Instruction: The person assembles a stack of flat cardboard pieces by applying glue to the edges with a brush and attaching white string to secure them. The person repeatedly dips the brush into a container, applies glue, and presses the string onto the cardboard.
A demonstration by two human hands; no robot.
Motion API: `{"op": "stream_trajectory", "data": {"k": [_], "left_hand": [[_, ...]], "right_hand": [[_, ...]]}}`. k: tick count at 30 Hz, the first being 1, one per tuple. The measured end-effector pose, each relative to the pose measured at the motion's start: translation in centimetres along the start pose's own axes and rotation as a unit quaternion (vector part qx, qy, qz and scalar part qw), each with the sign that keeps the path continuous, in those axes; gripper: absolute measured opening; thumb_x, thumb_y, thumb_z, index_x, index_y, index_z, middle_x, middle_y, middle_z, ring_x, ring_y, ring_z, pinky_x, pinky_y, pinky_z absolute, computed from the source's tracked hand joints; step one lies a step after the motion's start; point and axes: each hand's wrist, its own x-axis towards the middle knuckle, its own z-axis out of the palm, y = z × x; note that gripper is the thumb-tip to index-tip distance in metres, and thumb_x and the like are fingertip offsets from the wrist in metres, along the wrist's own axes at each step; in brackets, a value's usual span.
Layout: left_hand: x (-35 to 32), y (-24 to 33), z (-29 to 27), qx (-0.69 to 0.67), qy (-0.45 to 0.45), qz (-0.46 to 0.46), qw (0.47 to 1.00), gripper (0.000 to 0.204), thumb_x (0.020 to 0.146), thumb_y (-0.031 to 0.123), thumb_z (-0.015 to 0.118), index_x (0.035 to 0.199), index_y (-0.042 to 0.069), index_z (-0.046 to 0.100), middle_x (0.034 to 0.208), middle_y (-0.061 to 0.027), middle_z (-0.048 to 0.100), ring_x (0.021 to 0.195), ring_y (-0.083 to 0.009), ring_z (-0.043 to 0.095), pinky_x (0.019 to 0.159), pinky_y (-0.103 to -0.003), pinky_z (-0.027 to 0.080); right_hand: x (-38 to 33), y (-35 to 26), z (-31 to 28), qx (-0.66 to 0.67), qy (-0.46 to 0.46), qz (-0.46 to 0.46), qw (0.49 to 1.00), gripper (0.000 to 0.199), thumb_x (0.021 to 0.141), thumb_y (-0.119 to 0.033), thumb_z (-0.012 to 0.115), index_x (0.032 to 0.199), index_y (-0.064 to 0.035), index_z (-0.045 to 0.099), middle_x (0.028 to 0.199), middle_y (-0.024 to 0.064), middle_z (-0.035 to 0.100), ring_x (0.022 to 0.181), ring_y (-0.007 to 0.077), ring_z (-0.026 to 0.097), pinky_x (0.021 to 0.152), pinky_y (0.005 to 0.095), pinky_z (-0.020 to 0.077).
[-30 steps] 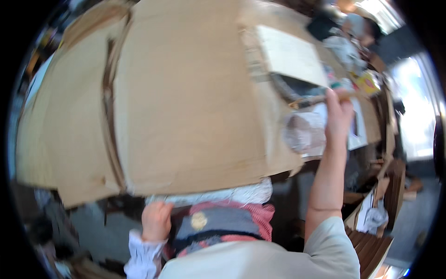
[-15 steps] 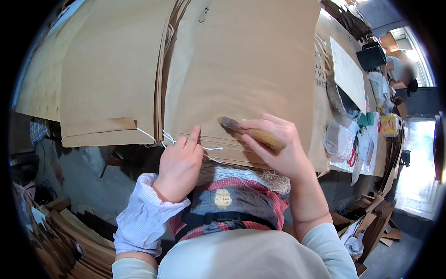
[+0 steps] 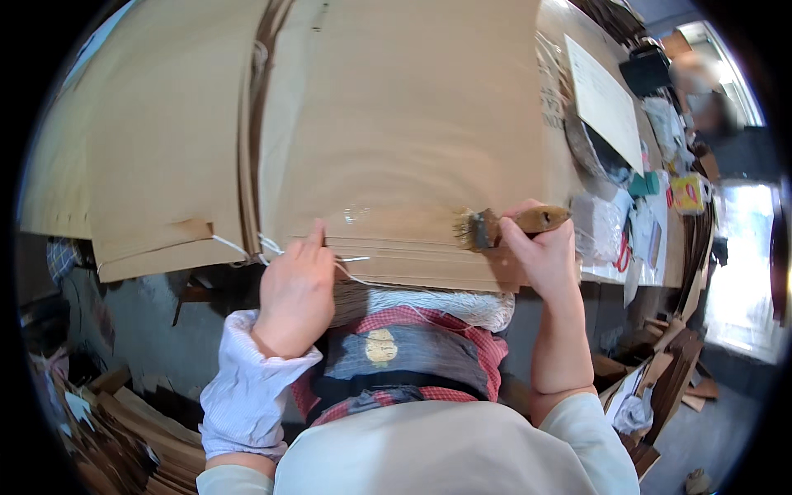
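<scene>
My right hand [image 3: 540, 257] grips a wooden-handled brush [image 3: 476, 229] with its bristles pointing left, over the front right part of a stack of brown paper sheets [image 3: 412, 124]. To the left, a small glossy wet patch [image 3: 355, 215] shows on the top sheet. My left hand [image 3: 299, 289] rests flat on the stack's front left edge, with the index finger stretched forward. White cord [image 3: 353, 260] runs out beside that hand. A second stack of brown paper [image 3: 165, 157] lies to the left, with more white cord at its near corner.
A bundle of white cords [image 3: 462, 307] lies along the table's front edge. To the right are a white board [image 3: 606, 103], a green container [image 3: 643, 183], red-handled scissors [image 3: 623, 254] and plastic bags. Cardboard strips [image 3: 157, 433] pile up at lower left. Another person [image 3: 701, 87] is at far right.
My right hand has moved right with the brush, whose bristles now show clearly. The glossy patch is now visible on the sheet. My left hand keeps its place on the stack; the whole view has shifted.
</scene>
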Motion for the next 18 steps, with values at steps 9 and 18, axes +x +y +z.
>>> {"op": "stream_trajectory", "data": {"k": [9, 18], "left_hand": [[0.6, 0.8, -0.2, 0.013, -0.011, -0.007, 1.0, 0.007, 0.079, 0.002, 0.057, 0.076, -0.002, 0.052, 0.124, -0.0252, 0.053, 0.082, -0.0338, 0.056, 0.073, -0.04, 0.048], [0.2, 1.3, -1.2, -0.061, 0.008, 0.004, 0.998, 0.006, 0.081, 0.002, 0.058, 0.078, -0.003, 0.056, 0.106, -0.0202, 0.06, 0.075, -0.0302, 0.057, 0.064, -0.036, 0.046]], "right_hand": [[1.5, 3.3, -2.1, -0.227, 0.068, -0.048, 0.97, 0.018, 0.075, -0.017, 0.065, 0.077, 0.0014, 0.065, 0.061, 0.0141, 0.06, 0.056, 0.0253, 0.06, 0.053, 0.0344, 0.0458], [-2.7, 15.3, -14.0, -0.172, 0.266, -0.08, 0.945, 0.025, 0.08, -0.001, 0.061, 0.104, 0.0017, 0.064, 0.083, 0.0074, 0.063, 0.072, 0.0191, 0.059, 0.067, 0.0314, 0.0472]]}}
